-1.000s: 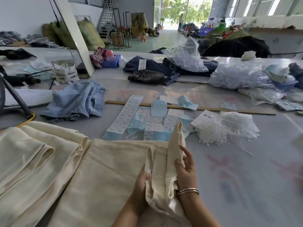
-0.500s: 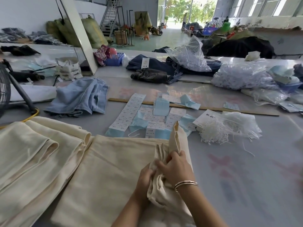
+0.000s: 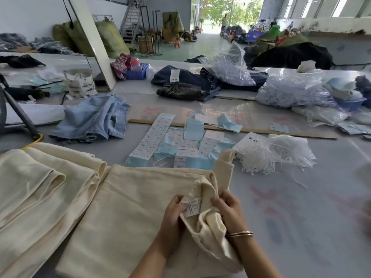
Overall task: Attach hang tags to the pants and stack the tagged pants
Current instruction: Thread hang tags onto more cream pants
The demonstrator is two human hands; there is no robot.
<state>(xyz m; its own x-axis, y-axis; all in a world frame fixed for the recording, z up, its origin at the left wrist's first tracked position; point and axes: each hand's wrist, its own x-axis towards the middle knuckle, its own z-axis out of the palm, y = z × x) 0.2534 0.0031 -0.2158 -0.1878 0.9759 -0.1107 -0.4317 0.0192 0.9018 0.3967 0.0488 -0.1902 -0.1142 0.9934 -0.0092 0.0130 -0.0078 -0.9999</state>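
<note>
While both forearms reach in from the bottom edge, the left hand (image 3: pixel 174 210) curls its fingers round the bunched waist of the cream pants (image 3: pixel 140 205), its thumb pressed against the white sewn-in care label (image 3: pixel 193 207) that is turned up toward the camera, so its grip is clamped on the cloth. The right hand (image 3: pixel 227 207), a thin bangle (image 3: pixel 240 234) at its wrist, faces it from the other side, knuckles up and fingers bent into the same fold, its grip likewise closed on the fabric. The pants lie flat across the near part of the grey surface (image 3: pixel 301 197), with one corner of the waistband standing up just beyond the hands. To the left, a stack of folded cream pants (image 3: pixel 40 187) rests touching them. Beyond, in the middle of the surface, sheets of printed hang tags (image 3: pixel 158 135) lie over pale blue cards, with a tangle of white tag strings (image 3: pixel 267 155) in clear plastic just to their right. A light blue garment (image 3: pixel 94 119) lies crumpled further left
</note>
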